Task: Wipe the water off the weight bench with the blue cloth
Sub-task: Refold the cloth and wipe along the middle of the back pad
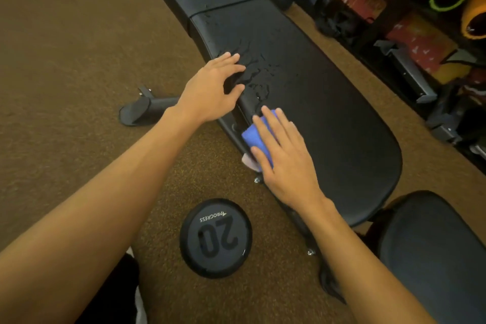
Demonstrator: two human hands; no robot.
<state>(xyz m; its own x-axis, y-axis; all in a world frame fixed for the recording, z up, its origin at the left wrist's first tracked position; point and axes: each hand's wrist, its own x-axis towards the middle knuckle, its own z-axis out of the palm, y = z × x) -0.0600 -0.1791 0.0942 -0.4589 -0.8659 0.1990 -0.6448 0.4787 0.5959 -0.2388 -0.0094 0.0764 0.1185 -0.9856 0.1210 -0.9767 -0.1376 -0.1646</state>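
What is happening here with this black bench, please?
A person is wiping a wet weight bench. The right hand presses the blue cloth flat on the pad near its edge, fingers straight. The left hand rests on the pad's edge beside the water. Streaks and drops lie just beyond the cloth, so the wiping is not finished. A dumbbell marked 20 stands on the floor.

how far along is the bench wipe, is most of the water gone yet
Early. Looks done: the near end of the black padded weight bench shows no beads. In hand: the right hand presses the folded blue cloth flat on the bench's edge; the left hand rests by the streaky water puddle. Left: that puddle, just beyond the cloth, plus small droplets farther up the bench.
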